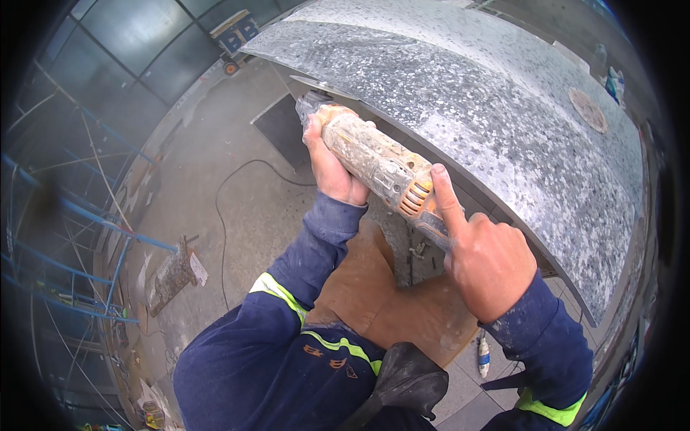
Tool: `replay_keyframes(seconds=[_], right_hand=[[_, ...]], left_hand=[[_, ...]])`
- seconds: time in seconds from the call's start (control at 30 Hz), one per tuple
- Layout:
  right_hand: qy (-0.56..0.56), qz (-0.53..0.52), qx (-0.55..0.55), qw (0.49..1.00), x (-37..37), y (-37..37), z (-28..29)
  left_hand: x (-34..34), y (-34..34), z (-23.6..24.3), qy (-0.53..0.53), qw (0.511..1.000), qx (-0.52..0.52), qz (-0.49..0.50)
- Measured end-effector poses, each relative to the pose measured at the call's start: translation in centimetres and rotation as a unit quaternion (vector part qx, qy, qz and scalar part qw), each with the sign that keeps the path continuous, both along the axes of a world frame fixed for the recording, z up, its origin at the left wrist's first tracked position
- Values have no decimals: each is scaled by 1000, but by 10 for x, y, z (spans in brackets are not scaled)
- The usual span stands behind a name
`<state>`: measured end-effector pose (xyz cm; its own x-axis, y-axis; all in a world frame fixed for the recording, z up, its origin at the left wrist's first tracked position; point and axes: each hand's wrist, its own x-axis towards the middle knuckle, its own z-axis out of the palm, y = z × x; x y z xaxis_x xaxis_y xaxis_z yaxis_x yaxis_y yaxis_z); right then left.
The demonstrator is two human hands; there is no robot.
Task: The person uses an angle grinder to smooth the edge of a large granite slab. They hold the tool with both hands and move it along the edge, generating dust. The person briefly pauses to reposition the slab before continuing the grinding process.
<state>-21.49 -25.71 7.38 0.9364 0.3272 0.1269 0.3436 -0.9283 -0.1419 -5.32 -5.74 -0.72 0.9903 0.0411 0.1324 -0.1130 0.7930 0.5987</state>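
An angle grinder [377,154], orange and grey under caked pale dust, lies slantwise in both my hands. My left hand [334,169] wraps around its front part, close to the head. With the index finger stretched along the rear housing beside the vents, my right hand [492,258] curls its other fingers at the back end. At the head, a thin disc [327,87] shows nearly edge-on, close to the edge of a large grey speckled slab [467,108]. Whether the disc touches the slab I cannot tell.
A dark cable [224,223] loops over the dusty floor. Blue scaffold bars [79,208] stand at the left, near a dirty board piece [171,280]. A round pale disc [588,110] lies on the slab. A small bottle [484,357] lies on the tiles near my right arm.
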Motion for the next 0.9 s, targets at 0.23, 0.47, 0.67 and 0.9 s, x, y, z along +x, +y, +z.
replay_keyframes(seconds=[0.23, 0.47, 0.67, 0.9], right_hand=[[18, -10, 3, 1000, -23, -13, 1], [40, -21, 5, 999, -36, -19, 7], [56, -34, 4, 998, -43, -22, 9], [54, -55, -9, 997, -52, -23, 10]], left_hand=[[-27, -17, 4, 37, 999, 8, -2], [-41, -24, 6, 24, 999, -11, -28], [-47, -31, 7, 39, 999, 9, -2], [-53, -34, 6, 45, 999, 5, -8]])
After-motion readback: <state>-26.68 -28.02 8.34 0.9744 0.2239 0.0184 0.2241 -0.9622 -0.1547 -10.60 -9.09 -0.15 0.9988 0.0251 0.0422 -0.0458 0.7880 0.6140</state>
